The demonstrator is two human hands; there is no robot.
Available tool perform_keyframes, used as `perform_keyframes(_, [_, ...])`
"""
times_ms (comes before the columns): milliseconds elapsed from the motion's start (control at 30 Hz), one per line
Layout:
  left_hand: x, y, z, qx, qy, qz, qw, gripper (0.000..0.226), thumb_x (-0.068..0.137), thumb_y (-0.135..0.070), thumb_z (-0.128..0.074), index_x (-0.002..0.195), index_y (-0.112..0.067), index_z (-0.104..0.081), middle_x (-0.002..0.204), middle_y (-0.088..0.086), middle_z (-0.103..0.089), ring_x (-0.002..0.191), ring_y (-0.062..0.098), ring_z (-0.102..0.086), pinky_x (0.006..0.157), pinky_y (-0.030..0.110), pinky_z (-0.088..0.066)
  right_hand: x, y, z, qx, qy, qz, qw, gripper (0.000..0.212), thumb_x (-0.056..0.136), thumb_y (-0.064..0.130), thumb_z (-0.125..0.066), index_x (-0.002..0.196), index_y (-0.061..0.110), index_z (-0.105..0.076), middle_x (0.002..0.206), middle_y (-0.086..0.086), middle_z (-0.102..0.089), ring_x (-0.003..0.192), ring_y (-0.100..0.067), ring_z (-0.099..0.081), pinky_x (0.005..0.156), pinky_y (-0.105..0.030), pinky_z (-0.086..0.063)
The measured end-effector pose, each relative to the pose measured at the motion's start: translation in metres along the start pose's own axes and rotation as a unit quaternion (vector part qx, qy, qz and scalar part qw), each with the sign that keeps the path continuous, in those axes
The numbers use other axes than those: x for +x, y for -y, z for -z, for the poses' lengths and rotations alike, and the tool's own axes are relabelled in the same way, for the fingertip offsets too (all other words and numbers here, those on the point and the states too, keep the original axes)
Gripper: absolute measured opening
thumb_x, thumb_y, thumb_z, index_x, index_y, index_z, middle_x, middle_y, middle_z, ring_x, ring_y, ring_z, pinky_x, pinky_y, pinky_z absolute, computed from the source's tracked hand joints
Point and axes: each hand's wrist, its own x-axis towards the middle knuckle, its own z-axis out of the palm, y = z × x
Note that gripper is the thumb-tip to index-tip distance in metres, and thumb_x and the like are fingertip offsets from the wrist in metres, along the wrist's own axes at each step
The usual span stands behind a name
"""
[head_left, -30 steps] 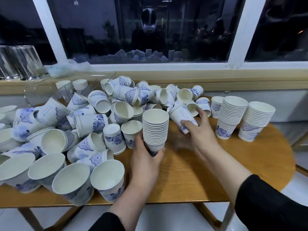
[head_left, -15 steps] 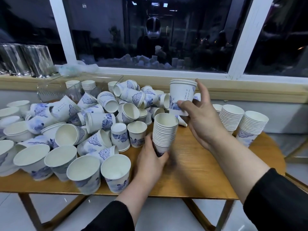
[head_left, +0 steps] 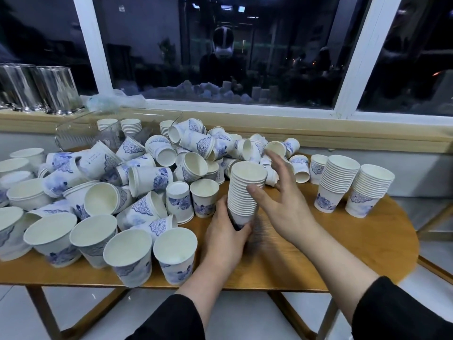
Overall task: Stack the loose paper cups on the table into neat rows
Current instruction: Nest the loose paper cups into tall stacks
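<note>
Premises resemble a canteen or office pantry. Evidence: wooden bench (head_left: 343, 241) heaped with disposable paper cups (head_left: 152, 177) at centre frame, steel canisters (head_left: 36, 89) on the sill at upper left, large window (head_left: 220, 57) behind, tiled floor (head_left: 436, 253) at lower right.

Stack (head_left: 245, 192) base hidden in left hand (head_left: 226, 231) — leftmost cups (head_left: 9, 231) edge-cropped.
</note>
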Motion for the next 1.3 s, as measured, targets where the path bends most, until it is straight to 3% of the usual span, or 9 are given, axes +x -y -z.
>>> perform_keyframes(100, [0.0,0.002,0.0,0.008,-0.005,-0.006,1.0,0.074,0.081,-0.029,-0.081,0.142,-0.028,-0.04,0.133,-0.004,-0.063,0.12,0.018,-0.059,0.097,0.038,-0.05,-0.002,-0.006,-0.001,-0.009,0.037,0.0,0.999,0.043,0.093,0.036,-0.064,0.133,0.034,-0.05,0.154,0.015,-0.032,0.141,0.006,-0.026,0.118,-0.038,-0.029])
perform_keyframes(233, [0.001,0.002,0.0,0.015,-0.006,-0.005,1.0,0.073,0.079,-0.032,-0.082,0.14,-0.029,-0.041,0.13,-0.004,-0.064,0.118,0.019,-0.06,0.096,0.038,-0.05,-0.018,-0.028,0.002,0.032,0.038,-0.026,0.998,0.06,0.095,0.038,-0.06,0.148,0.039,-0.03,0.149,0.025,-0.037,0.134,0.01,-0.037,0.11,-0.032,-0.039])
perform_keyframes(367, [0.003,0.003,-0.001,0.023,-0.009,-0.017,1.0,0.074,0.078,-0.031,-0.083,0.139,-0.029,-0.043,0.133,-0.008,-0.06,0.122,0.014,-0.056,0.096,0.03,-0.047,-0.044,-0.061,0.016,0.049,0.061,-0.1,0.992,0.051,0.094,0.041,-0.055,0.14,0.048,-0.035,0.146,0.019,-0.046,0.129,0.005,-0.048,0.11,-0.034,-0.043])
perform_keyframes(433, [0.004,0.001,-0.004,0.023,0.003,-0.017,1.0,0.074,0.077,-0.032,-0.084,0.138,-0.03,-0.043,0.131,-0.011,-0.06,0.12,0.01,-0.056,0.094,0.027,-0.046,-0.053,-0.073,0.026,0.056,0.06,-0.123,0.989,0.051,0.094,0.041,-0.054,0.142,0.042,-0.038,0.142,0.017,-0.052,0.126,0.004,-0.052,0.11,-0.035,-0.043])
perform_keyframes(633, [0.004,-0.027,-0.05,0.016,0.099,-0.026,0.995,0.058,0.077,-0.032,-0.083,0.119,-0.035,-0.043,0.117,-0.013,-0.064,0.11,0.011,-0.061,0.082,0.025,-0.046,-0.064,-0.086,0.05,0.092,0.016,-0.135,0.986,0.059,0.092,0.037,-0.056,0.147,0.027,-0.036,0.14,0.014,-0.054,0.123,0.001,-0.056,0.106,-0.032,-0.046])
perform_keyframes(800, [-0.001,-0.049,-0.105,-0.008,0.15,-0.053,0.987,0.066,0.081,-0.03,-0.079,0.137,-0.035,-0.044,0.127,-0.008,-0.066,0.116,0.012,-0.062,0.094,0.032,-0.051,-0.072,-0.11,0.071,0.121,-0.069,-0.135,0.981,0.054,0.094,0.028,-0.06,0.144,0.027,-0.041,0.137,0.017,-0.058,0.127,-0.003,-0.054,0.103,-0.032,-0.045])
perform_keyframes(1000, [0.006,-0.049,-0.13,0.029,0.212,-0.094,0.972,0.075,0.087,-0.021,-0.072,0.147,-0.044,-0.032,0.136,-0.01,-0.063,0.124,0.012,-0.06,0.103,0.039,-0.05,-0.069,-0.124,0.081,0.145,-0.139,-0.137,0.97,0.056,0.094,0.013,-0.064,0.144,0.021,-0.042,0.133,0.013,-0.06,0.117,0.009,-0.056,0.082,-0.009,-0.049])
perform_keyframes(1100, [0.011,-0.049,-0.134,0.04,0.228,-0.104,0.967,0.082,0.089,-0.019,-0.067,0.149,-0.054,-0.024,0.138,-0.012,-0.062,0.123,0.012,-0.062,0.104,0.04,-0.051,-0.069,-0.126,0.086,0.122,-0.163,-0.137,0.969,0.054,0.093,0.011,-0.065,0.142,0.021,-0.045,0.128,0.022,-0.057,0.108,0.02,-0.054,0.079,-0.005,-0.046])
perform_keyframes(1300, [0.013,-0.052,-0.145,0.048,0.241,-0.133,0.96,0.08,0.093,-0.027,-0.063,0.149,-0.061,-0.017,0.141,-0.007,-0.061,0.129,0.016,-0.059,0.107,0.043,-0.048,-0.073,-0.138,0.1,0.057,-0.197,-0.154,0.967,0.054,0.089,0.015,-0.071,0.135,0.032,-0.049,0.128,0.015,-0.06,0.111,0.006,-0.059,0.091,-0.018,-0.049])
